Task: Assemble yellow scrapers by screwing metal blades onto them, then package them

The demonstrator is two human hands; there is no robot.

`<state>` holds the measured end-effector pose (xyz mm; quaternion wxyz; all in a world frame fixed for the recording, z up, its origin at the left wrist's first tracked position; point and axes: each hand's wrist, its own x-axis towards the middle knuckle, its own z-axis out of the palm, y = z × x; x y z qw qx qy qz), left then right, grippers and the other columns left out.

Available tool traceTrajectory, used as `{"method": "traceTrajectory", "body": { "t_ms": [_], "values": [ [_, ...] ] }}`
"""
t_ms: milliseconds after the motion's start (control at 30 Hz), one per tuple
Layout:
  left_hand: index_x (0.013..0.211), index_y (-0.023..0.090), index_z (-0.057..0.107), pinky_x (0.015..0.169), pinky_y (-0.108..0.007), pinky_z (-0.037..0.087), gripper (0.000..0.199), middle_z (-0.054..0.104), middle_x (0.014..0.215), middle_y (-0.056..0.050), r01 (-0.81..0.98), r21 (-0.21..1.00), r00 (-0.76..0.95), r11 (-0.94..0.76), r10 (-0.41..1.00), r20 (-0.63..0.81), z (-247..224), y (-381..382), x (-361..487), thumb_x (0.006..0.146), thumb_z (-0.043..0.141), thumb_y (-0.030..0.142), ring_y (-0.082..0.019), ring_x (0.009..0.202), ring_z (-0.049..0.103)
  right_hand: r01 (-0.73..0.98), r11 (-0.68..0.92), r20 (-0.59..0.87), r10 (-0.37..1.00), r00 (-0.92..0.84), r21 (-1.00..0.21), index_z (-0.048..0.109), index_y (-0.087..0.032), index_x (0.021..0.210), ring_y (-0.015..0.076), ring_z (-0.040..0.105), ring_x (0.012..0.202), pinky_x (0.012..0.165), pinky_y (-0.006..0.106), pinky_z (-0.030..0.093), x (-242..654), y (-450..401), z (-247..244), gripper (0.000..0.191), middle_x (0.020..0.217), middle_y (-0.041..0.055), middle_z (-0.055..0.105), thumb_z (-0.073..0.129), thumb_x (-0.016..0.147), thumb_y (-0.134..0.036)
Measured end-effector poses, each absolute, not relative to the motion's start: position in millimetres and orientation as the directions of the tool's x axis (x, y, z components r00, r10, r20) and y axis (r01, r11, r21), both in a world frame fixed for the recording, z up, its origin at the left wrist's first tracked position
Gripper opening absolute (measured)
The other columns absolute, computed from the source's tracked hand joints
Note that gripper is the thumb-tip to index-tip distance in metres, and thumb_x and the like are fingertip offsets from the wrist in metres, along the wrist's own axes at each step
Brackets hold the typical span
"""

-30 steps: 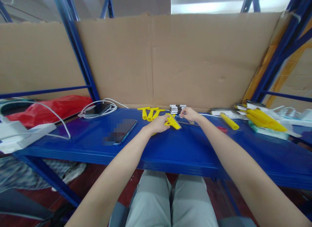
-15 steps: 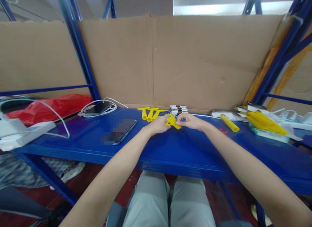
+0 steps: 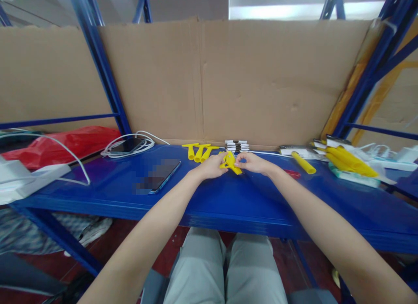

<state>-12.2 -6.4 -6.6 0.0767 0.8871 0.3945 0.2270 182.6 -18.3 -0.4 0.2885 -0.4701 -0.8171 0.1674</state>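
My left hand (image 3: 211, 166) is closed on a yellow plastic piece (image 3: 232, 163) with several short arms, held just above the blue tabletop. From the other side, my right hand (image 3: 251, 162) pinches with thumb and forefinger at the right edge of the same piece. Whether anything small sits between those right fingertips is too fine to see. Behind my left hand, several yellow T-shaped plastic pieces (image 3: 198, 152) lie in a row. A small stack of white and black strips (image 3: 237, 146) lies just beyond the held piece.
A phone (image 3: 165, 175) lies left on the blue table (image 3: 209, 199), near a coiled white cable (image 3: 148, 143). To the right are a yellow tube (image 3: 303, 163), a small red item (image 3: 292, 173) and yellow parts (image 3: 351, 161) on a packet. Cardboard (image 3: 261, 86) walls the back.
The view has shifted slightly. Between my hands the yellow piece is turned a little, showing more of its upper face. Both hands stay at it.
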Motion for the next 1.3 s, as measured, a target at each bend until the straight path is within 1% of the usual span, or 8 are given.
{"method": "traceTrajectory", "body": {
  "t_ms": [100, 233, 367, 533, 767, 1067, 1200, 1300],
  "values": [
    [0.137, 0.01, 0.037, 0.085, -0.033, 0.046, 0.068, 0.064, 0.111, -0.013, 0.669, 0.302, 0.583, -0.679, 0.732, 0.352, -8, -5, -12, 0.075, 0.062, 0.022, -0.023, 0.098, 0.06, 0.652, 0.503, 0.317, 0.864, -0.391, -0.567, 0.058, -0.016, 0.071, 0.0151, 0.054, 0.071, 0.069, 0.028, 0.044, 183, -18, -1, 0.013, 0.077, 0.0033, 0.061, 0.057, 0.076, -0.028],
    [0.14, 0.01, 0.032, 0.087, -0.033, 0.046, 0.072, 0.063, 0.111, -0.012, 0.666, 0.298, 0.591, -0.684, 0.727, 0.349, -8, -5, -12, 0.076, 0.062, 0.022, -0.023, 0.099, 0.059, 0.634, 0.518, 0.33, 0.855, -0.399, -0.575, 0.057, -0.017, 0.07, 0.0156, 0.055, 0.074, 0.073, 0.029, 0.044, 185, -18, 0, 0.01, 0.077, 0.0028, 0.061, 0.058, 0.073, -0.027],
    [0.139, 0.009, 0.033, 0.087, -0.034, 0.046, 0.071, 0.063, 0.112, -0.012, 0.656, 0.305, 0.599, -0.69, 0.722, 0.346, -8, -6, -12, 0.075, 0.062, 0.021, -0.023, 0.101, 0.059, 0.627, 0.518, 0.334, 0.855, -0.397, -0.582, 0.057, -0.017, 0.07, 0.0162, 0.055, 0.076, 0.076, 0.031, 0.043, 186, -17, -1, 0.009, 0.078, 0.0021, 0.062, 0.06, 0.071, -0.026],
    [0.138, 0.008, 0.034, 0.09, -0.034, 0.045, 0.07, 0.06, 0.119, -0.015, 0.643, 0.313, 0.605, -0.699, 0.714, 0.353, -9, -5, -13, 0.075, 0.063, 0.019, -0.024, 0.107, 0.058, 0.606, 0.518, 0.341, 0.855, -0.391, -0.604, 0.058, -0.018, 0.07, 0.0163, 0.055, 0.074, 0.075, 0.031, 0.044, 189, -12, -6, 0.012, 0.075, 0.002, 0.061, 0.061, 0.071, -0.03],
    [0.137, 0.009, 0.035, 0.091, -0.034, 0.045, 0.069, 0.059, 0.121, -0.015, 0.647, 0.315, 0.601, -0.694, 0.719, 0.35, -9, -6, -13, 0.075, 0.063, 0.019, -0.024, 0.11, 0.056, 0.602, 0.547, 0.374, 0.837, -0.399, -0.582, 0.06, -0.017, 0.069, 0.0166, 0.055, 0.072, 0.073, 0.031, 0.044, 191, -6, -9, 0.016, 0.074, 0.0028, 0.062, 0.062, 0.069, -0.033],
    [0.137, 0.012, 0.036, 0.09, -0.035, 0.046, 0.069, 0.062, 0.115, -0.012, 0.65, 0.338, 0.594, -0.681, 0.732, 0.334, -12, -2, -13, 0.074, 0.063, 0.02, -0.024, 0.107, 0.059, 0.615, 0.55, 0.386, 0.835, -0.393, -0.565, 0.06, -0.017, 0.067, 0.0168, 0.056, 0.07, 0.071, 0.032, 0.045, 188, -5, -10, 0.014, 0.073, 0.0038, 0.062, 0.061, 0.069, -0.031],
    [0.136, 0.011, 0.038, 0.09, -0.033, 0.046, 0.069, 0.062, 0.114, -0.012, 0.656, 0.352, 0.58, -0.667, 0.745, 0.331, -11, -3, -12, 0.073, 0.065, 0.019, -0.023, 0.106, 0.059, 0.623, 0.538, 0.379, 0.843, -0.382, -0.567, 0.06, -0.017, 0.067, 0.0164, 0.056, 0.07, 0.072, 0.032, 0.045, 187, -5, -10, 0.012, 0.073, 0.0035, 0.063, 0.06, 0.069, -0.029],
    [0.134, 0.011, 0.041, 0.089, -0.034, 0.046, 0.066, 0.063, 0.112, -0.012, 0.652, 0.363, 0.577, -0.666, 0.746, 0.332, -10, -5, -12, 0.073, 0.064, 0.018, -0.024, 0.104, 0.059, 0.607, 0.541, 0.377, 0.841, -0.388, -0.581, 0.06, -0.017, 0.067, 0.0162, 0.057, 0.071, 0.073, 0.032, 0.045, 186, -5, -10, 0.013, 0.074, 0.0031, 0.063, 0.061, 0.069, -0.03]
  ]
}}
